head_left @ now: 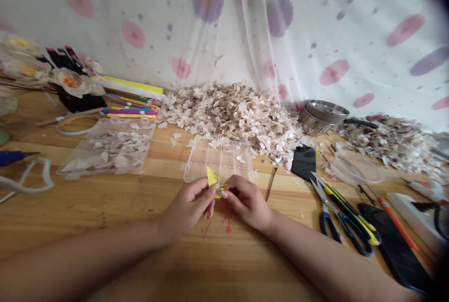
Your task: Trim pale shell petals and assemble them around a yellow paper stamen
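Note:
A small yellow piece with a fringed edge, paper or thin sheet by its look, is pinched upright in my left hand. My right hand meets it from the other side, thumb and fingertips pressed together at the piece's lower end. What exactly the right fingertips grip there is too small to make out. Both hands are just above the wooden table, near its middle. Just behind them lies a clear compartment box. Red marks stain the wood below the fingers.
A large heap of pale petals lies at the back. Scissors, a yellow-black cutter and a black phone lie at right. Left are a petal-filled tray, coloured pens, a blue-handled tool and handmade flowers.

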`<state>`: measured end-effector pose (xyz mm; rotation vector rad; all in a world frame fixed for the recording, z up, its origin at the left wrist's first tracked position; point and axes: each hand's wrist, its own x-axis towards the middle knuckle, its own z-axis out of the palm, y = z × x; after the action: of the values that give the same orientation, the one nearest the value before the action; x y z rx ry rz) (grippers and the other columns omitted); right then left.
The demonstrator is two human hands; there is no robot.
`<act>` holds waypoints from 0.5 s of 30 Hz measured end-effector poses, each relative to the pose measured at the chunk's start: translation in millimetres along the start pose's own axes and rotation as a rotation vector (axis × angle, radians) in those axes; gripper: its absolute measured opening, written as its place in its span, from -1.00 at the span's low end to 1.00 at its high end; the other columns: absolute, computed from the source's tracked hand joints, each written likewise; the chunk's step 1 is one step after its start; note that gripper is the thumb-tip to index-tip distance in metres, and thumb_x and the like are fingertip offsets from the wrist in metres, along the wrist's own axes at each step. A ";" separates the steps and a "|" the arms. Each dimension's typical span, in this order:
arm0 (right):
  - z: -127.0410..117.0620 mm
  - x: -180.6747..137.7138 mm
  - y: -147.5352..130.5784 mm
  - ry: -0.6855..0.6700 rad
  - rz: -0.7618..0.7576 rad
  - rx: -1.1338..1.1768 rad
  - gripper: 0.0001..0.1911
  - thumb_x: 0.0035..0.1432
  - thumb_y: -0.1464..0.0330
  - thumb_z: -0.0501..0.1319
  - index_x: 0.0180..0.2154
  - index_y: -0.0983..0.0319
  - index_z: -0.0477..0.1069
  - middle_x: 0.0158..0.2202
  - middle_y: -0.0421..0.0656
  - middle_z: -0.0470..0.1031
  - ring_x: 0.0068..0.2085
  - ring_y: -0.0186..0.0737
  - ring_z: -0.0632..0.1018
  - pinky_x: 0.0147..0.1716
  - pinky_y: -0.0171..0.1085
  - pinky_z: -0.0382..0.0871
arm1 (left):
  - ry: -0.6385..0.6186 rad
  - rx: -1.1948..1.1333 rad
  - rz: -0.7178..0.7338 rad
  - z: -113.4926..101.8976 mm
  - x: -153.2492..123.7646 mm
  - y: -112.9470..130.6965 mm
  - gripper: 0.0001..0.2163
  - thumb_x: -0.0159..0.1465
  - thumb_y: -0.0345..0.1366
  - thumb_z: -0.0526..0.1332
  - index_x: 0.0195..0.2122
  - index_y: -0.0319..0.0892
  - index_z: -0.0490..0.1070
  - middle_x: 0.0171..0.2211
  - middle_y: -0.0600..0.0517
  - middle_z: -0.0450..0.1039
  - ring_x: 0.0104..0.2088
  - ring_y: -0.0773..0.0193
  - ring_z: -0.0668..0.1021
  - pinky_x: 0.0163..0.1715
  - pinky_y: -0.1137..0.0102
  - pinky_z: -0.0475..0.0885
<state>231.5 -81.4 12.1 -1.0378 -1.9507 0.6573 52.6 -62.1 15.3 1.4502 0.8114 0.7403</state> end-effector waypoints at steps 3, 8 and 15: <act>0.3 -0.5 0.4 0.039 -0.005 0.004 -0.91 0.22 0.33 0.12 -0.31 0.22 0.32 -0.40 -0.16 0.40 -0.40 -0.30 0.43 -0.40 -0.32 0.33 | -0.009 -0.010 0.001 -0.5 0.5 -0.8 -0.69 0.27 -0.05 0.03 -0.45 -0.19 0.24 -0.67 0.16 0.26 -0.63 0.41 0.33 -0.58 0.48 0.22; 0.2 -0.5 0.1 0.064 -0.007 0.004 -0.91 0.21 0.33 0.14 -0.31 0.22 0.33 -0.41 -0.16 0.40 -0.41 -0.30 0.43 -0.42 -0.32 0.33 | -0.007 -0.009 -0.001 -0.8 0.8 0.2 -0.70 0.27 -0.06 0.04 -0.44 -0.19 0.24 -0.66 0.16 0.26 -0.63 0.41 0.33 -0.59 0.48 0.22; -0.8 2.3 -1.5 0.089 -0.079 0.021 -0.92 0.21 0.35 0.14 -0.32 0.22 0.36 -0.43 -0.15 0.43 -0.39 -0.28 0.45 -0.40 -0.30 0.35 | -0.005 -0.011 -0.003 -0.2 0.6 0.2 -0.69 0.26 -0.04 0.04 -0.46 -0.19 0.23 -0.67 0.17 0.25 -0.64 0.42 0.32 -0.59 0.49 0.22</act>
<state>230.8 -80.2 14.6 -0.9558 -1.8938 0.5772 52.8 -61.5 15.6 1.4396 0.8045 0.7374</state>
